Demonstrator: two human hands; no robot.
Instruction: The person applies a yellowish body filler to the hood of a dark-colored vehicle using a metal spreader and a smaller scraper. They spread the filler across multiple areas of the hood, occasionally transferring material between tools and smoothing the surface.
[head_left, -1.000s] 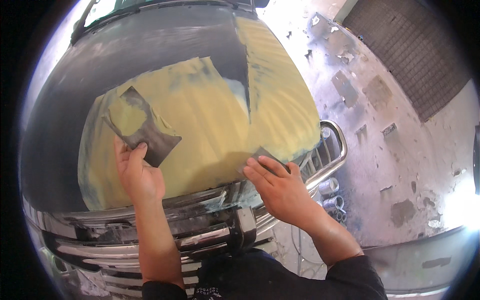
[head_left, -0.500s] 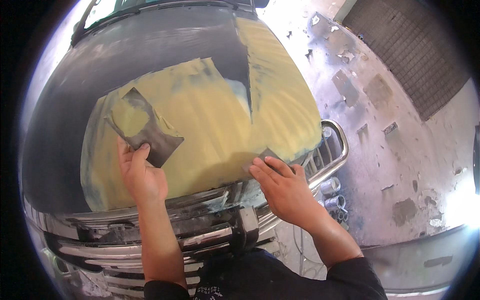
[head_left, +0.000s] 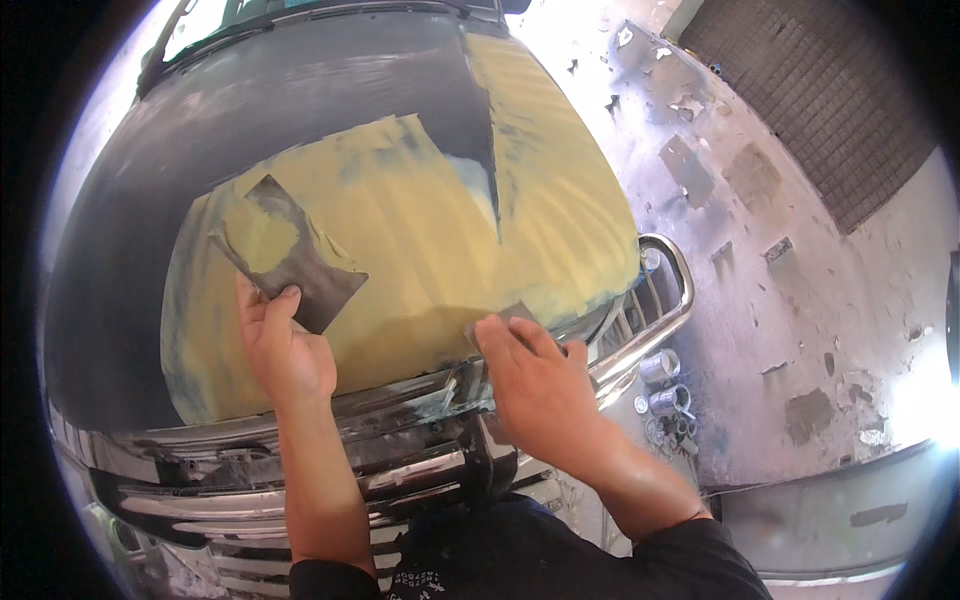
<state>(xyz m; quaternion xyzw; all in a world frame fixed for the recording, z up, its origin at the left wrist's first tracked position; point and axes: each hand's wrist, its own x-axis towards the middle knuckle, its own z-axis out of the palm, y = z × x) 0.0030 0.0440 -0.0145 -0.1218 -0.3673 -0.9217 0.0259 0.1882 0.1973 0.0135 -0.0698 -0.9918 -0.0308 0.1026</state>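
Head view: left hand [head_left: 285,350] grips a smeared dark plate [head_left: 315,278], right hand [head_left: 540,385] a grey spreader [head_left: 517,311] on yellow coating [head_left: 400,250]

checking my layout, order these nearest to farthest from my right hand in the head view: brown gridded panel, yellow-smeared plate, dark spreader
1. Dark spreader: in your right hand
2. Yellow-smeared plate: leftward, in your left hand
3. Brown gridded panel: upper right
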